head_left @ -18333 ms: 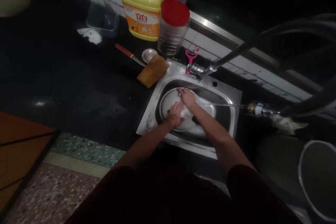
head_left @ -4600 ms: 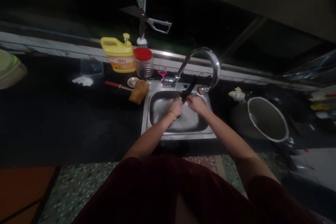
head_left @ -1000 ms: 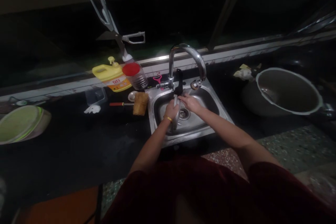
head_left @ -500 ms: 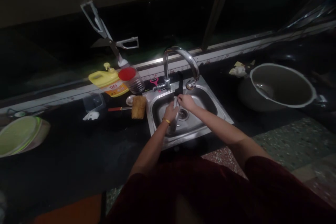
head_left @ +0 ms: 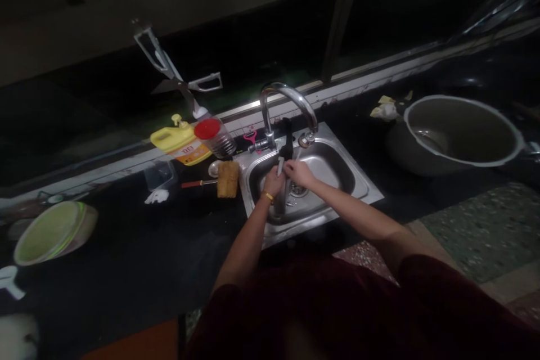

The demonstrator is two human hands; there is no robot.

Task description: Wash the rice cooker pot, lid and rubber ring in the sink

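Both my hands are over the steel sink (head_left: 363, 184), under the curved faucet (head_left: 288, 94). Between them a knife (head_left: 287, 139) stands nearly upright, black handle up and pale blade pointing down into the basin. My left hand (head_left: 273, 181), with a gold bracelet at the wrist, is closed against the blade on its left side. My right hand (head_left: 299, 172) grips the knife just below the handle. The lower blade is partly hidden behind my left hand.
On the dark counter left of the sink lie a brown sponge (head_left: 228, 179), a red-handled knife (head_left: 197, 183), a yellow detergent jug (head_left: 179, 144), a red-lidded jar (head_left: 215, 136) and a greenish bowl (head_left: 51, 232). A large metal pot (head_left: 460, 130) stands at the right.
The view has shifted slightly, and both hands have stayed on the upright knife in the sink. Much earlier they rubbed a round lid in the basin.
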